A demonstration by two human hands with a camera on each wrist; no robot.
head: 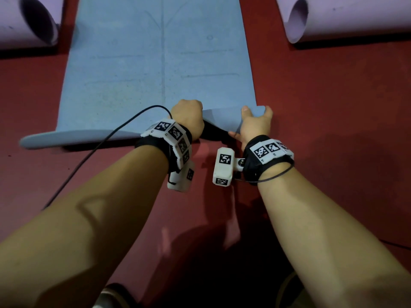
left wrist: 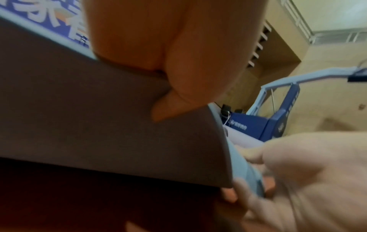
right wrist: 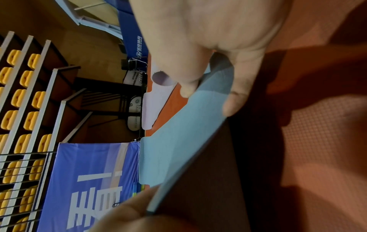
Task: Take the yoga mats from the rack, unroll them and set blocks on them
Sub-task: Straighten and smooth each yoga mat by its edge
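Note:
A light blue yoga mat (head: 155, 63) lies unrolled on the red floor, running away from me. Its near right corner is lifted and folded up, which shows the dark underside (left wrist: 99, 117). My left hand (head: 189, 110) grips the raised near edge with curled fingers, thumb under the mat. My right hand (head: 256, 113) pinches the same corner just to the right, thumb on one side and fingers on the other. In the right wrist view the blue mat (right wrist: 178, 141) runs edge-on between the fingers (right wrist: 234, 97). No blocks are in view.
Two lilac mats lie partly rolled, one at the far left (head: 33, 21) and one at the far right (head: 311, 18) of the blue mat. A black cable (head: 100, 147) crosses the mat's near left end. Red floor (head: 333, 107) surrounds everything. Yellow seats (right wrist: 23, 94) and a blue banner (right wrist: 89, 172) stand beyond.

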